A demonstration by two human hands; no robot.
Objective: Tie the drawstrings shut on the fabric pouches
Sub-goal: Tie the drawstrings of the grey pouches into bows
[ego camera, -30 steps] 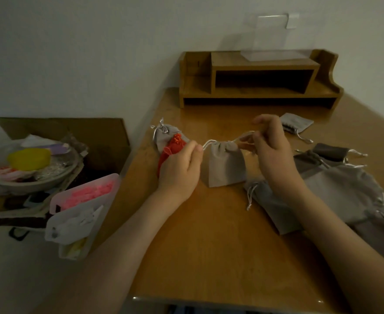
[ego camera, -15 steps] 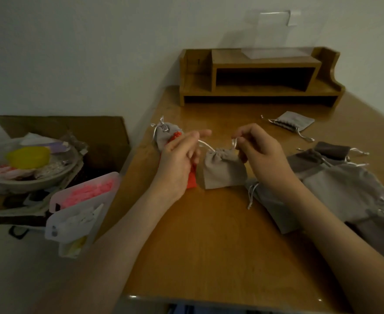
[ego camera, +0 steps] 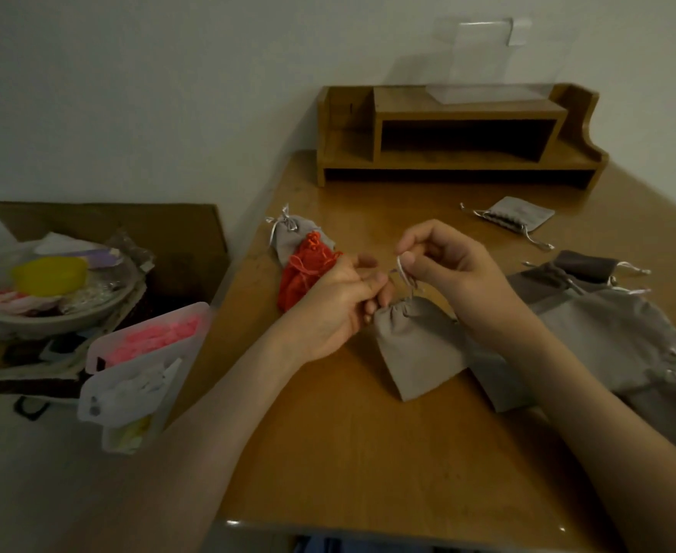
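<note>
A small grey pouch (ego camera: pixel 418 349) lies on the wooden table (ego camera: pixel 368 464) with its neck gathered. My left hand (ego camera: pixel 340 305) pinches one silver drawstring end just left of the neck. A looped stretch of the drawstring (ego camera: pixel 406 275) is pinched in my right hand (ego camera: pixel 448 273) above the neck. Behind my left hand lie a red pouch (ego camera: pixel 302 273) and a tied grey pouch (ego camera: pixel 294 235). A pile of larger grey pouches (ego camera: pixel 607 325) sits to the right, and one small grey pouch (ego camera: pixel 518 213) lies farther back.
A wooden desk shelf (ego camera: pixel 460 137) stands at the back of the table against the wall. Off the table's left edge are a cardboard box (ego camera: pixel 100 229) with a bowl of items and a clear plastic container (ego camera: pixel 140 369) with pink contents.
Both hands came together over the pouch neck. The pouch slid nearer to me and to the right. The drawstring ends, pulled apart sideways before, are now held close above the neck.
</note>
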